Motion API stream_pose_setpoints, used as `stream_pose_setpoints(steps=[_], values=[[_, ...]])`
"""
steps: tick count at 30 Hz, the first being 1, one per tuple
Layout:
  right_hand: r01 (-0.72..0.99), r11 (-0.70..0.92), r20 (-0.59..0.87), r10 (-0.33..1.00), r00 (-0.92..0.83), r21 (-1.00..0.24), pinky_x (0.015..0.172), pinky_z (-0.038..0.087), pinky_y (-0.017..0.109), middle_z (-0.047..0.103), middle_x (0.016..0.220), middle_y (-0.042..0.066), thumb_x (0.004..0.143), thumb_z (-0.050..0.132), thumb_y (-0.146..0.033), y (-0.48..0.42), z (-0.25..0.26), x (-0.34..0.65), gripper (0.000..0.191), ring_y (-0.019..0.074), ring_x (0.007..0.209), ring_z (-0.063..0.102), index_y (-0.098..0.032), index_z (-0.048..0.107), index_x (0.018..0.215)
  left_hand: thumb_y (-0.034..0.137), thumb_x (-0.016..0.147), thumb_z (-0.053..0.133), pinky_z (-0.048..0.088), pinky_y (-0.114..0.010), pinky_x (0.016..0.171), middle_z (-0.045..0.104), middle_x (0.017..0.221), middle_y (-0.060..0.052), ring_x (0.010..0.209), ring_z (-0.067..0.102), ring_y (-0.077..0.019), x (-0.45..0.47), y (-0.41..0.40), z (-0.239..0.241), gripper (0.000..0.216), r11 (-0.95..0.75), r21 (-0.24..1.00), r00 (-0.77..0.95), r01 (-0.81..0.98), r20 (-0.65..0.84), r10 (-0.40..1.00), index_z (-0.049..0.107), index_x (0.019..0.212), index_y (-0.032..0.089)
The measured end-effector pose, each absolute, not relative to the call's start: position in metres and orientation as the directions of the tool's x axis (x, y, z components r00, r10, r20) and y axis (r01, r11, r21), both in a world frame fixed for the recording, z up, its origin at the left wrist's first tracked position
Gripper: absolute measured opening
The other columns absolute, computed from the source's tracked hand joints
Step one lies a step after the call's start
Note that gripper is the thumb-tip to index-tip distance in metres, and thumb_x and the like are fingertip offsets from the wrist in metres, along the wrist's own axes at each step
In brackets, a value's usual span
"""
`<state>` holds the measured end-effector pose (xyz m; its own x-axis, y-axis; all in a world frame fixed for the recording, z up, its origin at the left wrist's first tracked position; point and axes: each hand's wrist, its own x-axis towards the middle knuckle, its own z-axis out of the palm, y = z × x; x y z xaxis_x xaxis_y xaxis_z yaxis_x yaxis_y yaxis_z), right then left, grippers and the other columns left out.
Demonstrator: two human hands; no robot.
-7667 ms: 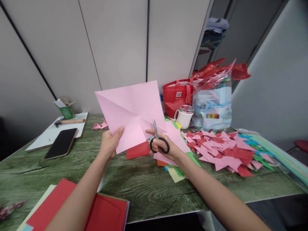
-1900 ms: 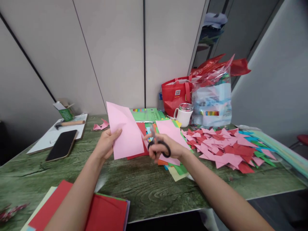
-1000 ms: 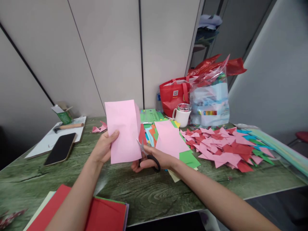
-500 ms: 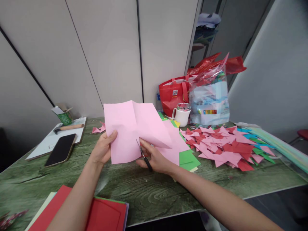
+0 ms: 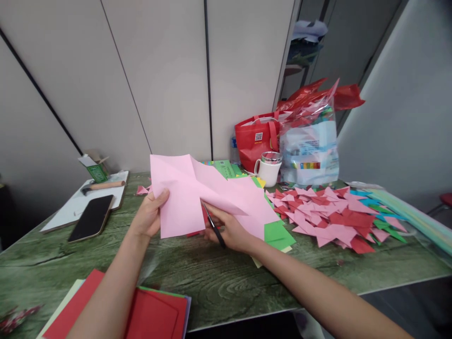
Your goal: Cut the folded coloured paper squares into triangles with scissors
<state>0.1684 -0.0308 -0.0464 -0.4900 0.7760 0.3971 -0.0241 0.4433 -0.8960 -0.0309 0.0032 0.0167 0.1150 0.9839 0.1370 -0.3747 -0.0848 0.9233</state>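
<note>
My left hand pinches the left edge of a pink paper sheet, held up over the green wood-grain table. The sheet is half unfolded, with a crease down its middle and its right flap spread toward me. My right hand is closed on black-handled scissors, whose blades point up at the sheet's lower edge near the crease. Fingers of that hand also touch the right flap. Another pink sheet lies flat beneath, on green and yellow paper.
A heap of pink, red and green paper triangles covers the right side. Behind stand a white mug, a red bag and a clear plastic bag. A phone, hammer and small box sit left; red sheets lie near me.
The large pink sheet was cut; a narrower folded piece stayed in my left hand. Over the last second it opened out to the right, with the scissors brought under its crease.
</note>
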Motion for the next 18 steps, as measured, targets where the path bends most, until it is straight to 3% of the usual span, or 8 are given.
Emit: stream_pose_setpoints(steps=[7,13,18], values=[[-0.077,0.302,0.296,0.794,-0.531,-0.950,0.061,0.047,0.029,0.057,0.073,0.001,0.068,0.057,-0.011,-0.031,-0.042,0.169,0.076,0.0114,0.061,0.055,-0.022,0.019,0.134,0.025,0.061,0.070,0.053,-0.024,0.061,0.070,0.079,-0.006,0.065,0.065,-0.0175,-0.031,0.002,0.018,0.026,-0.076,0.922,0.135,-0.379,0.136,0.981,0.065,0.084,0.014],[-0.149,0.307,0.341,0.820,-0.459,-0.940,0.060,0.047,0.029,0.062,0.076,0.002,0.065,0.062,-0.017,-0.033,-0.034,0.165,0.051,0.0150,0.063,0.057,-0.018,0.047,0.114,0.025,0.060,0.071,0.054,-0.028,0.060,0.070,0.080,-0.009,0.066,0.065,-0.0203,-0.023,-0.002,0.016,0.028,-0.056,0.943,0.187,-0.329,0.123,0.975,0.065,0.084,0.013],[-0.230,0.318,0.389,0.816,-0.428,-0.920,0.072,0.046,0.031,0.063,0.087,0.004,0.061,0.066,-0.024,-0.031,-0.034,0.164,0.047,0.0173,0.074,0.058,-0.015,0.052,0.104,0.027,0.059,0.072,0.053,-0.029,0.061,0.070,0.081,-0.010,0.068,0.065,-0.0219,-0.016,-0.005,0.014,0.030,-0.071,0.946,0.181,-0.317,0.133,0.974,0.065,0.085,0.013]])
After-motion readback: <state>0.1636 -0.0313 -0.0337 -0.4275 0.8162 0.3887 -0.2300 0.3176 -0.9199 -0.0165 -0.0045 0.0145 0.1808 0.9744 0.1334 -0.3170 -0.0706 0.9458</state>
